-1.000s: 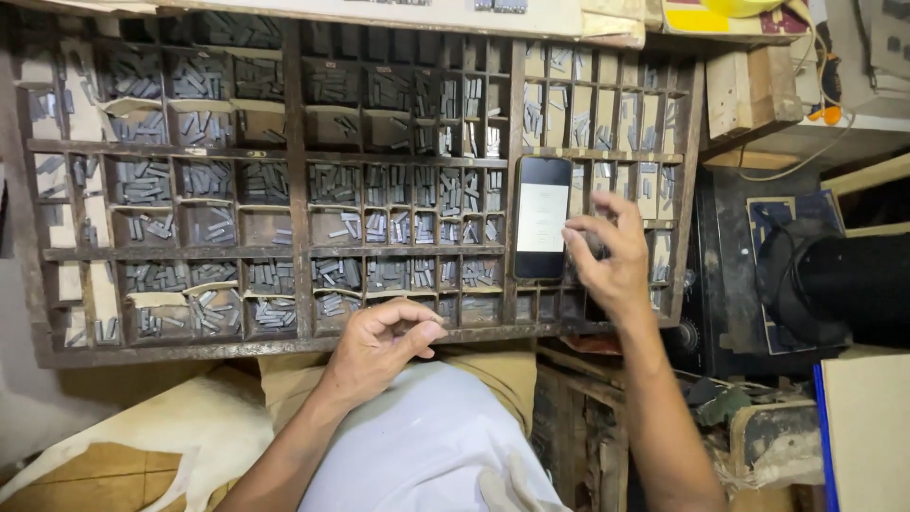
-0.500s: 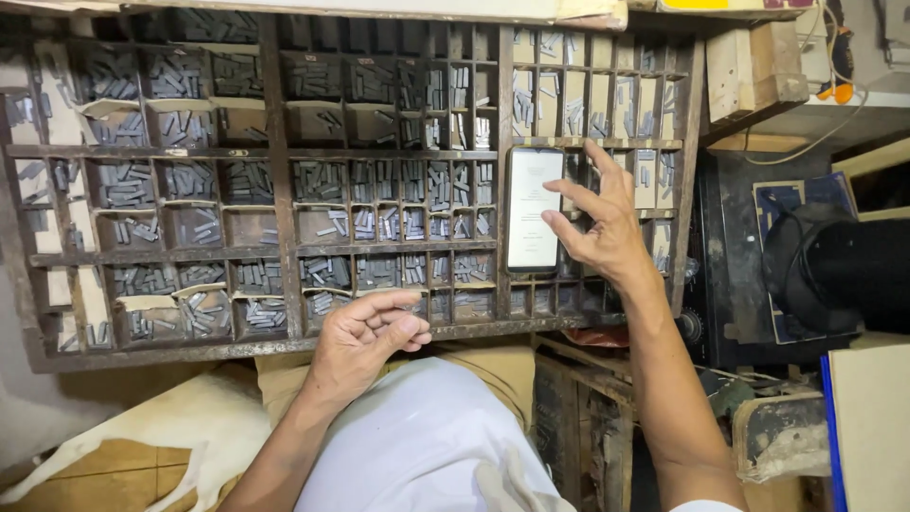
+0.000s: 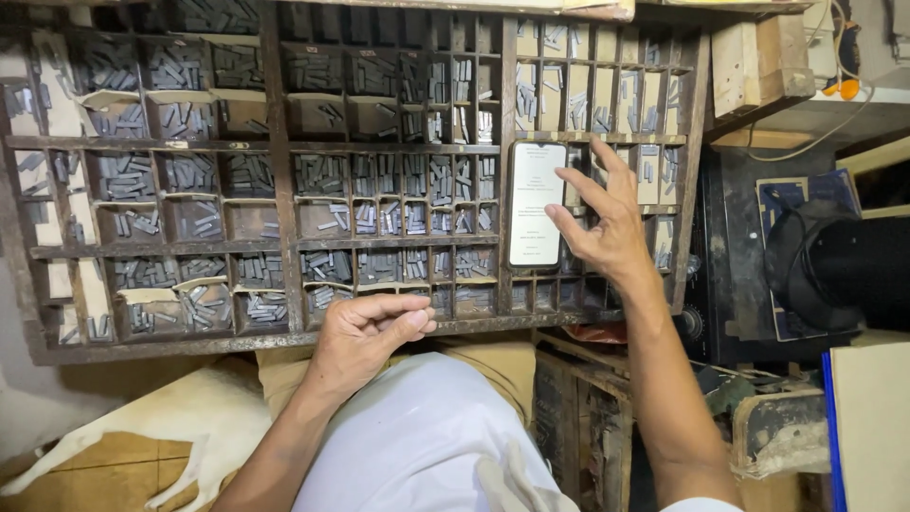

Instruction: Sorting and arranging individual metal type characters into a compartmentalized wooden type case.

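Phone leans upright in the wooden type case, right hand open w/ fingers touching its edge, left hand loosely curled, empty at case's front rail — a nudge could prob. tip phone onto metal sorts.

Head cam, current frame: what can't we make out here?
- Left hand: fingers curled; whether they pinch anything is hidden.
- Phone screen: text too small to read.
- Metal sorts in the type case: faces too small to tell apart.
- Compartments behind the right hand: covered by the palm.
- White animal on the floor: mostly hidden by the case and arm.
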